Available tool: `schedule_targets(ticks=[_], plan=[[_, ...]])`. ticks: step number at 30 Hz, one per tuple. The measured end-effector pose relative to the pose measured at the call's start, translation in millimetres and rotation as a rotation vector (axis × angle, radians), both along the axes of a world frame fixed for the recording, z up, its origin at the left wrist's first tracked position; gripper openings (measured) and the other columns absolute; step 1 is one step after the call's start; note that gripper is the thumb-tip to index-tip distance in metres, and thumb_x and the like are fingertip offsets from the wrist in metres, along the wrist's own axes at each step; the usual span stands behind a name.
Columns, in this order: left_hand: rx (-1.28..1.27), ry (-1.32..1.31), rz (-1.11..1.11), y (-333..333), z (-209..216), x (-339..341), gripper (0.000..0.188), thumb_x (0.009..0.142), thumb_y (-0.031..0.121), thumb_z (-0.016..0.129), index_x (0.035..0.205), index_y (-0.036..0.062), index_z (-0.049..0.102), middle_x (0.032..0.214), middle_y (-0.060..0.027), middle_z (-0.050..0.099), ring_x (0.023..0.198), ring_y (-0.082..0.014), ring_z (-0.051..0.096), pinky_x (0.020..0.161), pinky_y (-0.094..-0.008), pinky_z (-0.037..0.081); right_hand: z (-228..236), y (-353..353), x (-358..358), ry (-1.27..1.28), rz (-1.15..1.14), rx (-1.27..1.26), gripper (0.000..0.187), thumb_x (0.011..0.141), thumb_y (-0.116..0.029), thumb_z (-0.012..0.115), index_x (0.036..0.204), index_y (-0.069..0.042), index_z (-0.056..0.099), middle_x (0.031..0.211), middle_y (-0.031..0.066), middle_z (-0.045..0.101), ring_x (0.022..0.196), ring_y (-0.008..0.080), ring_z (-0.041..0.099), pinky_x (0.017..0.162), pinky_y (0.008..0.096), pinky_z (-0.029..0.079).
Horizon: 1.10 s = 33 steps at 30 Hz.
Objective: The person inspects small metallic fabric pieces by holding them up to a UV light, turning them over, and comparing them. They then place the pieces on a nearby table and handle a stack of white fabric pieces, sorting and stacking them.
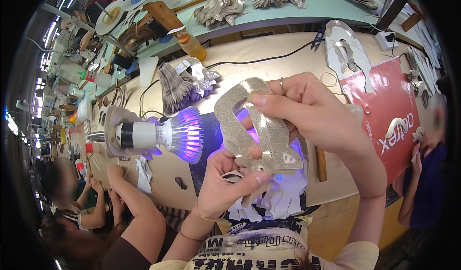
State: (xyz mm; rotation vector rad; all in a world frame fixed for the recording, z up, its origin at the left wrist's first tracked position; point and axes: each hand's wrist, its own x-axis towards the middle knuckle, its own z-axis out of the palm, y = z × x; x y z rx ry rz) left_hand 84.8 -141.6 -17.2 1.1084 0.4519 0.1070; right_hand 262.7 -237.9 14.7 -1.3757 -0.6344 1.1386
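Note:
Between my two hands is a glittery beige shoe upper piece (239,95), curved into a loop with punched holes at its lower end. My right hand (317,111), a ring on one finger, pinches the top of the loop with the thumb in front. Lower down, my left hand (221,179) grips the holed end, its thumb pressed near a punched hole. Left of the piece, a lamp (185,134) glows purple. Several white and pale pieces (269,203) lie below my hands, partly hidden by them.
Bundled upper pieces (177,90) lie behind the lamp, near an amber bottle (193,48). Blue thread snips (318,39) rest by a black cable. A red sheet (379,102) covers the right side. Other people work at both sides; a co-worker's arm (139,203) reaches in at left.

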Motion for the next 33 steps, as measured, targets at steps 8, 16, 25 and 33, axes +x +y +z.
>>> schedule_targets(ticks=[8, 16, 25, 33], plan=[[-0.011, -0.05, 0.015, 1, 1, 1, 0.062, 0.08, 0.001, 0.068, 0.135, -0.0023, 0.04, 0.093, -0.0047, 0.066, 0.065, -0.0019, 0.057, 0.049, -0.0163, 0.043, -1, 2, -1, 0.15, 0.024, 0.061, 0.029, 0.092, -0.022, 0.058, 0.095, 0.006, 0.065, 0.081, 0.0087, 0.069, 0.06, 0.003, 0.056, 0.05, 0.017, 0.041], [-0.033, -0.024, 0.066, 0, 2, -1, 0.042, 0.08, 0.001, 0.069, 0.119, -0.0017, 0.054, 0.095, -0.006, 0.067, 0.074, -0.0047, 0.061, 0.064, -0.0187, 0.048, -1, 2, -3, 0.278, 0.036, 0.107, 0.029, 0.092, -0.02, 0.058, 0.096, 0.009, 0.063, 0.087, 0.0146, 0.068, 0.066, 0.0085, 0.061, 0.057, 0.0199, 0.048], [-0.006, -0.001, 0.064, 3, 2, -8, 0.032, 0.08, 0.003, 0.069, 0.111, -0.0017, 0.059, 0.093, -0.0062, 0.068, 0.073, -0.0046, 0.06, 0.06, -0.0178, 0.047, -12, 9, -4, 0.434, 0.069, 0.153, 0.027, 0.093, -0.017, 0.056, 0.1, 0.009, 0.06, 0.088, 0.0179, 0.067, 0.071, 0.0165, 0.067, 0.061, 0.0269, 0.057], [0.031, 0.044, 0.042, 8, 7, -14, 0.027, 0.087, 0.015, 0.064, 0.108, -0.0026, 0.061, 0.079, -0.0029, 0.067, 0.058, -0.0007, 0.054, 0.046, -0.0153, 0.038, -16, 8, -1, 0.433, 0.073, 0.147, 0.027, 0.093, -0.017, 0.054, 0.103, 0.008, 0.058, 0.091, 0.0162, 0.068, 0.068, 0.0176, 0.068, 0.06, 0.0271, 0.056]])
